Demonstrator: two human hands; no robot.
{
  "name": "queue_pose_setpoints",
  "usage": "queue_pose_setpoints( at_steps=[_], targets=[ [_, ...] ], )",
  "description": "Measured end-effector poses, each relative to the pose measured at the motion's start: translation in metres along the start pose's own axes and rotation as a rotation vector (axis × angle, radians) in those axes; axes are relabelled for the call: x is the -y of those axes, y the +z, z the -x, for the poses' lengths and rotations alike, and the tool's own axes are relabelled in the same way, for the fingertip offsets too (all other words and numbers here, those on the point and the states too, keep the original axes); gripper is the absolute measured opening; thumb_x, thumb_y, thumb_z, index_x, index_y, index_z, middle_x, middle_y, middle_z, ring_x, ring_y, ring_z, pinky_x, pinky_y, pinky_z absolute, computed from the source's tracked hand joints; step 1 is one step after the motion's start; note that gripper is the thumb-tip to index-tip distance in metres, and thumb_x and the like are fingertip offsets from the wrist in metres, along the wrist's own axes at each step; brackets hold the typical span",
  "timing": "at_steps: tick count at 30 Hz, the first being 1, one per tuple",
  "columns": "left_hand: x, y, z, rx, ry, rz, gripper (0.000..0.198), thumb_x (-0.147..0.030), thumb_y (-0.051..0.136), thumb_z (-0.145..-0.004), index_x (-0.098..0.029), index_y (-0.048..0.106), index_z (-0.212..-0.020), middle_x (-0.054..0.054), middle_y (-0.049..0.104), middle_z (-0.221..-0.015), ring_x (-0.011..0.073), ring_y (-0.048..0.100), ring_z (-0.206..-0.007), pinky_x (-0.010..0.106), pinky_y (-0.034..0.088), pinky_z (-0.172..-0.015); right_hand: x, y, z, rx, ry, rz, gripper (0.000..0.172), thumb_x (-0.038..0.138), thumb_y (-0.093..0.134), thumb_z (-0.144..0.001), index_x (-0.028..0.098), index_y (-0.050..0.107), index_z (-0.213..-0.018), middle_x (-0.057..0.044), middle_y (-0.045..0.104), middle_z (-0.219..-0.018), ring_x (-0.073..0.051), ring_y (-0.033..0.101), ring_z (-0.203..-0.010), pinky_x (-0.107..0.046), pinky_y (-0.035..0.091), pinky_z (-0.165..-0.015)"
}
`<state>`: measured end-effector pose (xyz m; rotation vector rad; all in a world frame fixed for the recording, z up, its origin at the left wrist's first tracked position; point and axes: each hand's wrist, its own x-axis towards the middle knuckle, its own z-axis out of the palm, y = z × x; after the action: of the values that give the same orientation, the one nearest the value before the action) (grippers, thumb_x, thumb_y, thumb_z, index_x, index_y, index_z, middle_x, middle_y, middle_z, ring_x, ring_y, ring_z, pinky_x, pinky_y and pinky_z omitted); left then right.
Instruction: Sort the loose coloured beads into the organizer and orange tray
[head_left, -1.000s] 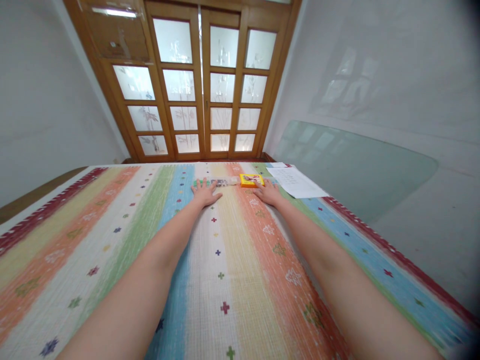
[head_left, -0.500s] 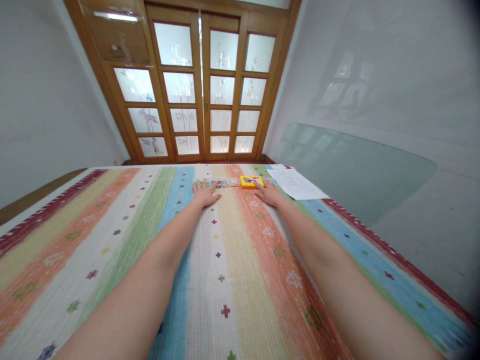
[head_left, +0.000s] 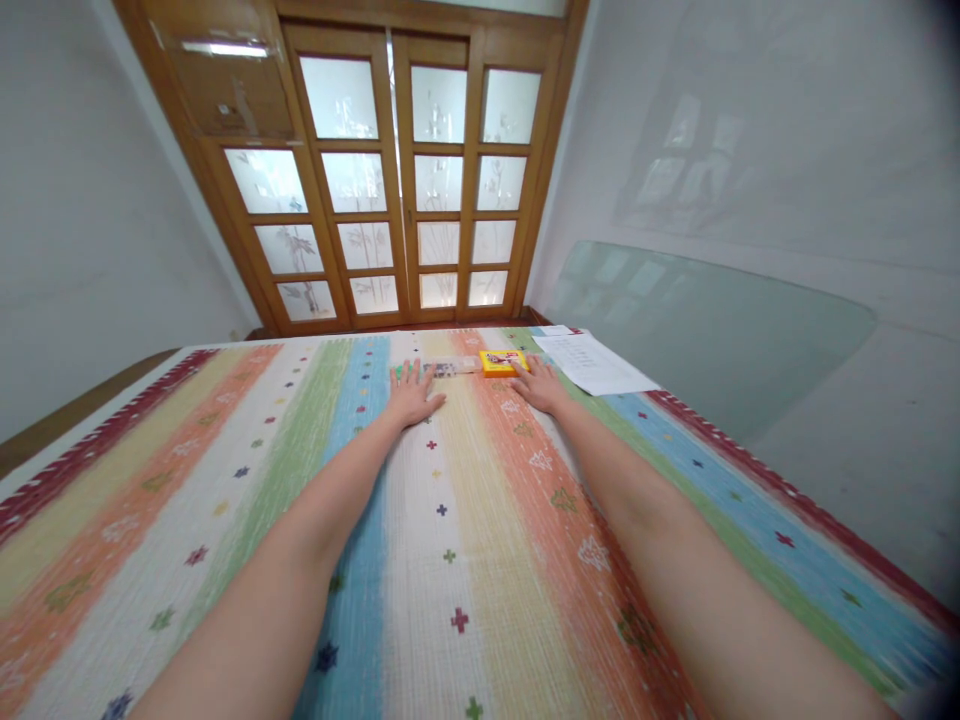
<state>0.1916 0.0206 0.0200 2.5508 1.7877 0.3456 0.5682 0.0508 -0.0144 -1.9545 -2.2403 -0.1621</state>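
Note:
Both my arms stretch far forward over a striped, many-coloured cloth (head_left: 225, 500). My left hand (head_left: 414, 390) lies flat with fingers spread on the cloth, its fingertips at a clear flat case (head_left: 453, 368). My right hand (head_left: 538, 384) also lies flat and open, fingertips next to a small yellow box (head_left: 502, 362). Neither hand holds anything.
A white printed sheet of paper (head_left: 592, 364) lies at the cloth's far right corner. A pane of glass (head_left: 705, 330) leans on the right wall. Wooden doors with frosted panes (head_left: 405, 180) stand behind the far edge.
The view has shifted slightly left and up. Both hands stay flat in about the same place by the case and the box.

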Motion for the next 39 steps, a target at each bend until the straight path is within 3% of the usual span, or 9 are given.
queue_pose_setpoints(
  at_steps=[3, 7, 11, 14, 16, 19, 28, 39],
  targets=[
    [0.010, -0.003, 0.017, 0.008, 0.051, -0.009, 0.083, -0.069, 0.039, -0.100, -0.032, 0.016, -0.172, 0.005, 0.006, -0.180, 0.0334, -0.003, -0.165, 0.057, -0.004, -0.131, 0.004, -0.006, 0.005, 0.018, 0.006, 0.003, 0.071, 0.061, 0.026, -0.106, 0.031, 0.023, -0.170, -0.008, 0.013, -0.178, -0.033, 0.012, -0.164, -0.058, 0.017, -0.130],
    [0.032, -0.007, 0.049, 0.060, 0.072, -0.010, 0.077, -0.068, 0.036, -0.102, -0.032, 0.027, -0.169, 0.006, 0.015, -0.178, 0.0327, 0.008, -0.165, 0.055, 0.005, -0.132, 0.028, -0.015, 0.016, -0.089, -0.002, 0.023, 0.072, 0.055, 0.033, -0.106, 0.024, 0.025, -0.170, -0.012, 0.015, -0.178, -0.035, 0.014, -0.163, -0.058, 0.018, -0.129],
    [0.042, -0.013, 0.076, 0.155, 0.094, -0.016, 0.075, -0.072, 0.034, -0.101, -0.034, 0.038, -0.165, 0.004, 0.024, -0.177, 0.0332, 0.019, -0.163, 0.054, 0.013, -0.131, 0.087, -0.022, 0.035, -0.061, -0.173, -0.045, 0.063, 0.048, 0.035, -0.107, 0.021, 0.042, -0.163, -0.012, 0.029, -0.173, -0.034, 0.025, -0.160, -0.052, 0.023, -0.129],
    [0.040, -0.017, 0.087, 0.187, 0.076, -0.031, 0.078, -0.076, 0.036, -0.099, -0.036, 0.035, -0.166, 0.003, 0.020, -0.177, 0.0364, 0.017, -0.163, 0.060, 0.014, -0.130, 0.141, -0.025, 0.054, 0.024, -0.350, -0.203, 0.064, 0.052, 0.033, -0.109, 0.020, 0.043, -0.163, -0.014, 0.039, -0.168, -0.031, 0.033, -0.157, -0.049, 0.027, -0.128],
    [0.037, -0.019, 0.091, 0.201, 0.070, -0.037, 0.080, -0.078, 0.036, -0.098, -0.038, 0.032, -0.167, 0.003, 0.018, -0.178, 0.0383, 0.015, -0.163, 0.065, 0.013, -0.128, 0.170, -0.028, 0.067, 0.096, -0.422, -0.254, 0.066, 0.062, 0.033, -0.107, 0.027, 0.043, -0.163, -0.013, 0.038, -0.169, -0.034, 0.035, -0.156, -0.055, 0.026, -0.127],
    [0.038, -0.020, 0.098, 0.208, 0.083, -0.032, 0.082, -0.080, 0.035, -0.097, -0.040, 0.030, -0.167, 0.002, 0.017, -0.178, 0.0390, 0.014, -0.164, 0.068, 0.011, -0.128, 0.196, -0.032, 0.085, 0.147, -0.455, -0.268, 0.074, 0.074, 0.032, -0.103, 0.033, 0.041, -0.164, -0.012, 0.032, -0.172, -0.037, 0.027, -0.159, -0.064, 0.019, -0.127],
    [0.041, -0.025, 0.114, 0.217, 0.099, -0.013, 0.084, -0.082, 0.038, -0.095, -0.040, 0.029, -0.168, 0.001, 0.016, -0.178, 0.0392, 0.011, -0.164, 0.066, 0.000, -0.129, 0.215, -0.034, 0.092, 0.176, -0.421, -0.256, 0.088, 0.086, 0.035, -0.095, 0.034, 0.037, -0.166, -0.015, 0.028, -0.173, -0.042, 0.019, -0.161, -0.074, 0.010, -0.125],
    [0.043, -0.024, 0.114, 0.240, 0.143, -0.027, 0.089, -0.085, 0.034, -0.095, -0.036, 0.025, -0.169, 0.006, 0.012, -0.178, 0.0393, 0.008, -0.164, 0.070, -0.001, -0.127, 0.222, -0.051, 0.093, 0.233, -0.429, -0.199, 0.091, 0.087, 0.030, -0.095, 0.032, 0.033, -0.168, -0.017, 0.023, -0.175, -0.041, 0.018, -0.162, -0.074, 0.013, -0.124]
  ],
)
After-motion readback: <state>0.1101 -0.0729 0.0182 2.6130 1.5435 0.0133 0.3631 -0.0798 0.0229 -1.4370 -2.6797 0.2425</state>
